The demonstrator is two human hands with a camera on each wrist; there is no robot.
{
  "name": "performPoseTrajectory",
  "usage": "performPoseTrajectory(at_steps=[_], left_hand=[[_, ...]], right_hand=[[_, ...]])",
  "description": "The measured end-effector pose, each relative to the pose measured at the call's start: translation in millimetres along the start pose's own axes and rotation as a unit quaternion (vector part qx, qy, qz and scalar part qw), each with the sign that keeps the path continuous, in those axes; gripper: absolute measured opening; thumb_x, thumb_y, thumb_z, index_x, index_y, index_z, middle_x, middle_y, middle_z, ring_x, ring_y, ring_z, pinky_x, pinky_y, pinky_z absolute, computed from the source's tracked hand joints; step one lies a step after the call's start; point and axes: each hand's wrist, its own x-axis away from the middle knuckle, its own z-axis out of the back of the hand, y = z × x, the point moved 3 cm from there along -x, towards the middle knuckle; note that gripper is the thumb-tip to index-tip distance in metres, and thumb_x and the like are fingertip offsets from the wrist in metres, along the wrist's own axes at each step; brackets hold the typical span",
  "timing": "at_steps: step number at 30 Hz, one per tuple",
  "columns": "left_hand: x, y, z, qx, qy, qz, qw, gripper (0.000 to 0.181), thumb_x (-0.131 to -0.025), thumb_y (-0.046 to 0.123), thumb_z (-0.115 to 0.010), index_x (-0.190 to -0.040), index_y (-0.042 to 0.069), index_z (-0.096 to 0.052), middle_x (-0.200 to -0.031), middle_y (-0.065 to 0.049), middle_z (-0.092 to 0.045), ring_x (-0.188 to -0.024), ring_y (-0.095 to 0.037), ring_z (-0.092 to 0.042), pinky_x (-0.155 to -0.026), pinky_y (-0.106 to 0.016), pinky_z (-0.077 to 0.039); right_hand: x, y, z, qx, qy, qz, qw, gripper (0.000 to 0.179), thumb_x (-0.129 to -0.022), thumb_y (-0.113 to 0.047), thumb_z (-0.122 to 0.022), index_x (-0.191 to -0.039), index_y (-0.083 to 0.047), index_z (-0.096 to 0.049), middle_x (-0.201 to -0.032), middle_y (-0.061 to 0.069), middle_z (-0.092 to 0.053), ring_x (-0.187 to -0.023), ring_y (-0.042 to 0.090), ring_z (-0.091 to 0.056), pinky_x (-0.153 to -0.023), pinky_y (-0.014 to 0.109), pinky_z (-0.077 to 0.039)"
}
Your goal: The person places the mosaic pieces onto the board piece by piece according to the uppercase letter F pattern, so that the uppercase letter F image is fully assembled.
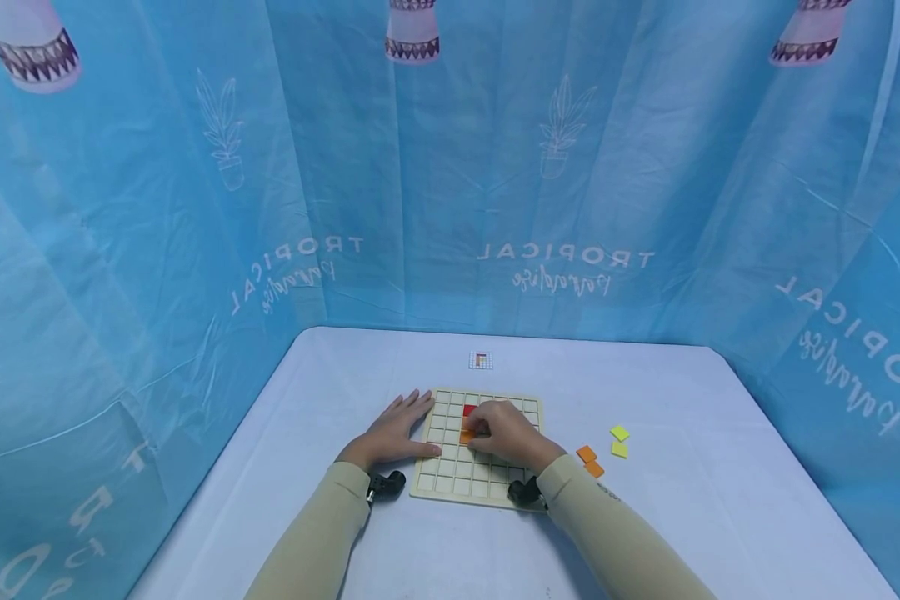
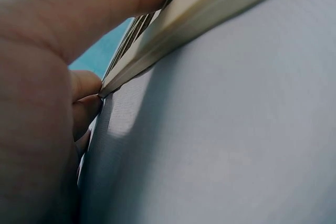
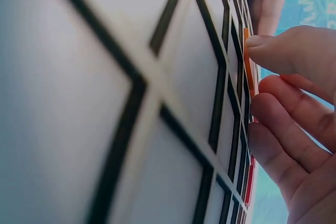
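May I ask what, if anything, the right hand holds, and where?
The right hand touches an orange tile on the gridded board with its thumb; holding cannot be confirmed.

White rectangular card point(image 1: 481, 360) lay behind beige square wooden board point(image 1: 461, 486); two orange square tiles point(image 1: 587, 454), two yellow square tiles point(image 1: 619, 450) right of board; red square tile point(image 1: 469, 410) on it.

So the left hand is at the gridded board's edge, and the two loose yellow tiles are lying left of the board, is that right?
Not quite: the head view shows the two yellow tiles lying to the right of the gridded board. The left hand is at its edge.
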Motion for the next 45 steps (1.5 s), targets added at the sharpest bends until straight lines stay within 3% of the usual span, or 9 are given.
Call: performPoseTrajectory(at_steps=[8,16,24,37,45], left_hand=[[-1.9,-1.8,-1.7,0.003,0.003,-0.004,1.0,0.114,-0.082,0.077,-0.072,-0.167,0.01,-0.032,-0.173,-0.002,-0.024,-0.16,-0.024,-0.008,-0.128,-0.046,-0.005],[-2.6,-3.1,-2.7,0.007,0.003,-0.01,0.9999,0.113,-0.083,0.073,-0.073,-0.166,0.009,-0.032,-0.173,-0.003,-0.024,-0.16,-0.025,-0.008,-0.128,-0.046,-0.005],[-1.9,0.1,-1.6,0.002,0.004,-0.005,1.0,0.113,-0.083,0.075,-0.072,-0.167,0.01,-0.032,-0.173,-0.002,-0.024,-0.16,-0.024,-0.008,-0.128,-0.044,-0.004],[-0.1,1.9,-0.4,0.006,0.009,-0.001,0.9999,0.113,-0.083,0.074,-0.073,-0.166,0.01,-0.032,-0.173,-0.001,-0.024,-0.16,-0.023,-0.008,-0.127,-0.044,-0.004],[-1.4,-0.3,-1.6,0.002,0.009,-0.002,1.0,0.114,-0.083,0.075,-0.072,-0.167,0.01,-0.031,-0.173,-0.002,-0.022,-0.16,-0.023,-0.007,-0.127,-0.045,-0.004]], right_hand=[[9.7,0,10,-0.015,0.006,-0.015,0.9997,0.022,-0.091,-0.014,-0.087,-0.111,-0.009,-0.079,-0.104,-0.005,-0.072,-0.091,0.008,-0.065,-0.084,0.031,-0.058],[25.8,16,25,-0.028,0.034,-0.02,0.9988,0.022,-0.093,-0.012,-0.084,-0.112,-0.005,-0.078,-0.108,0.005,-0.074,-0.095,0.02,-0.069,-0.085,0.038,-0.06],[47.9,39,50,-0.047,0.071,-0.09,0.9924,0.026,-0.091,-0.014,-0.086,-0.114,-0.006,-0.079,-0.109,0.004,-0.073,-0.096,0.019,-0.067,-0.087,0.041,-0.06],[86.5,77,76,-0.008,0.105,-0.136,0.9852,0.024,-0.091,-0.017,-0.087,-0.112,-0.007,-0.079,-0.105,0.001,-0.072,-0.092,0.017,-0.067,-0.086,0.041,-0.06],[105.9,95,94,-0.014,0.094,-0.18,0.979,0.026,-0.093,-0.019,-0.085,-0.114,-0.007,-0.078,-0.107,0.003,-0.072,-0.094,0.023,-0.065,-0.085,0.043,-0.06]])
